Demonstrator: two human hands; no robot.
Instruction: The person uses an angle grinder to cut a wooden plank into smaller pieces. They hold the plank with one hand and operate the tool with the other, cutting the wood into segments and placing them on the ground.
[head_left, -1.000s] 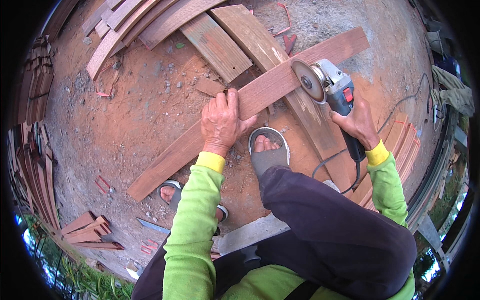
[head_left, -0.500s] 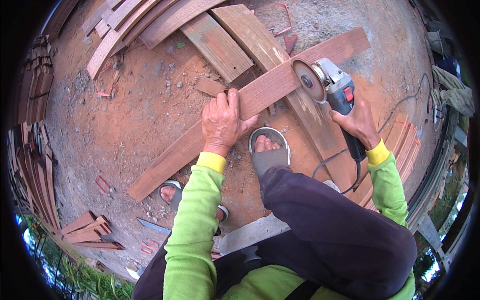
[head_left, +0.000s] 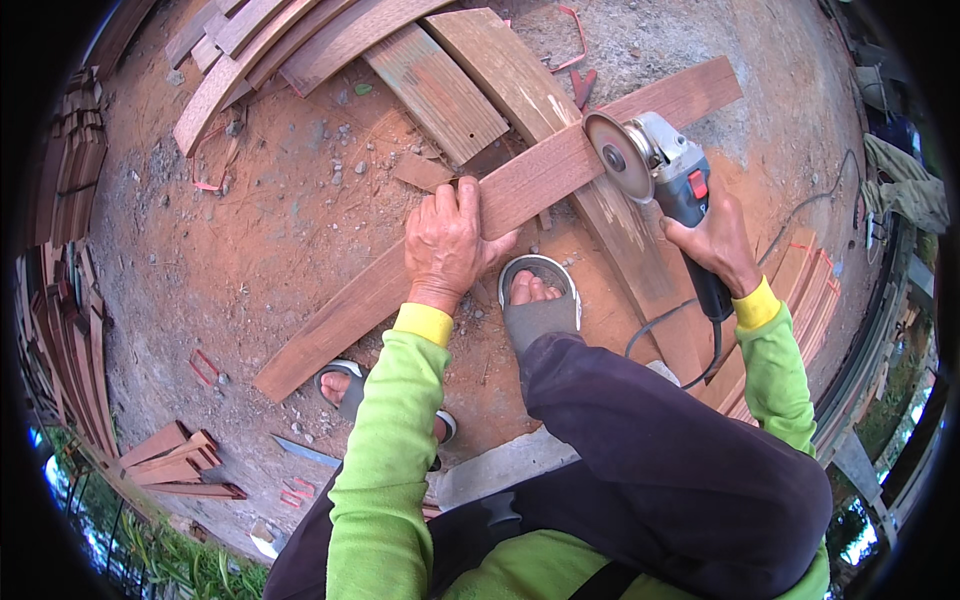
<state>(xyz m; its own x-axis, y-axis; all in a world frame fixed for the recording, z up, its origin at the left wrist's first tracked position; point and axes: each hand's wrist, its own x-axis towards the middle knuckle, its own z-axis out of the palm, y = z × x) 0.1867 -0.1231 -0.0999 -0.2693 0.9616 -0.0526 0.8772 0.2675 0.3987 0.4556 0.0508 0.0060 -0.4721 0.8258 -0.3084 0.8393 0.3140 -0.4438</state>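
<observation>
A long reddish-brown wooden plank (head_left: 545,178) slants up from lower left to upper right. It crosses over another wooden board (head_left: 630,245) beneath it. My left hand (head_left: 445,235) grips the plank around its edge near the middle, thumb stretched along its near side. In my right hand (head_left: 718,238) is an angle grinder (head_left: 682,180), grey and dark blue with a red switch. Its round disc (head_left: 617,157) stands at the plank's near edge, right of my left hand; whether it touches the wood I cannot tell. A cable runs from the grinder's rear end.
My sandalled foot (head_left: 538,295) is close below the plank. Curved boards (head_left: 250,60) lie stacked at upper left, and more planks (head_left: 800,290) at right. The black cable (head_left: 655,318) loops over the ground. A saw-like blade (head_left: 306,451) and wood offcuts (head_left: 180,462) lie at lower left.
The grinder has shifted very slightly, with its head a touch lower and to the right. My left hand and the plank are practically where they were.
</observation>
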